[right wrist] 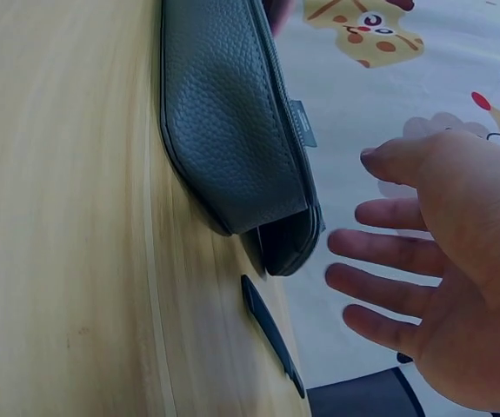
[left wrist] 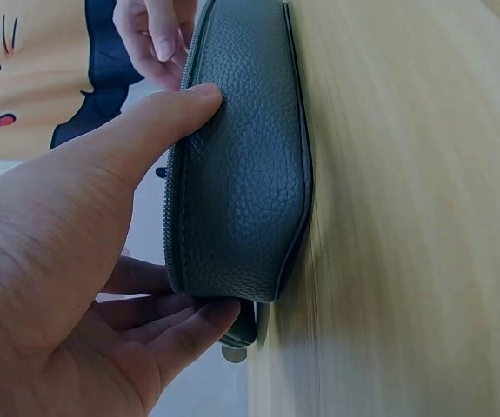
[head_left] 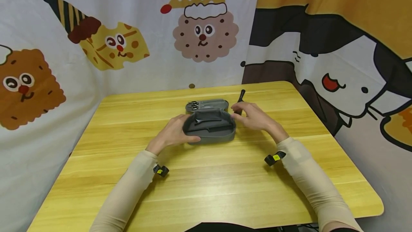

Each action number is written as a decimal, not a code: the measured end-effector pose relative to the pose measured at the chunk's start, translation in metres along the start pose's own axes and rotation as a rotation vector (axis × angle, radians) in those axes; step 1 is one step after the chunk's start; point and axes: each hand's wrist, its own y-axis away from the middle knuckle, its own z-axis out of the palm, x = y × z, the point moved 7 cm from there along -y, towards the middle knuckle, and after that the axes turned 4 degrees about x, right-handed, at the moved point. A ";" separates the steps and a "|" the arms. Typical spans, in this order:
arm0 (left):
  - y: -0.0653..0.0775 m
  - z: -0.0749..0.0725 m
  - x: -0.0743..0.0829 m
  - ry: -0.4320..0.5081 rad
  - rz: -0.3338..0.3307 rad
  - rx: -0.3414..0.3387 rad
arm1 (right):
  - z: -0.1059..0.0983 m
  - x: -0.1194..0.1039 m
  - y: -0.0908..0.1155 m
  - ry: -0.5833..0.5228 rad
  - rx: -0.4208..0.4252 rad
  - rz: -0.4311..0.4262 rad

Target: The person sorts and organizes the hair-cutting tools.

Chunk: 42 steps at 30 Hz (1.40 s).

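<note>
A dark grey zip case (head_left: 210, 140) with a pebbled surface lies unzipped on the table, its lid folded back behind it. My left hand (head_left: 173, 131) grips its left end, thumb on the front wall and fingers round the far side. Inside lie a long black tool (head_left: 220, 128) and a slim tool with a metallic tip (head_left: 209, 120). Small metal scissors (head_left: 194, 105) sit in the lid. My right hand (head_left: 252, 116) hovers by the right end, fingers loosely extended and holding nothing. A thin black tool (right wrist: 270, 330) lies on the table beside that end, partly covered by this hand in the head view.
The wood-grain table (head_left: 206, 185) reaches back to a cartoon-printed curtain (head_left: 128, 78). Small black cameras (head_left: 275, 158) are strapped at both wrists. A dark edge (head_left: 222, 227) shows at the bottom of the head view.
</note>
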 end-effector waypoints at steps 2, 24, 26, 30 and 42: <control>0.000 0.000 0.000 0.000 0.000 0.001 | -0.001 0.002 0.000 0.028 0.010 0.000; 0.002 0.000 -0.001 0.004 -0.003 0.004 | -0.011 0.038 -0.014 0.126 0.147 0.139; 0.002 0.000 -0.001 0.005 -0.002 0.005 | -0.009 0.040 -0.017 0.122 0.150 0.150; 0.001 0.000 -0.001 0.000 0.003 0.011 | -0.003 0.045 -0.023 0.125 0.143 0.161; -0.001 0.000 -0.001 0.008 0.004 0.007 | 0.019 0.049 -0.030 0.227 -0.009 0.148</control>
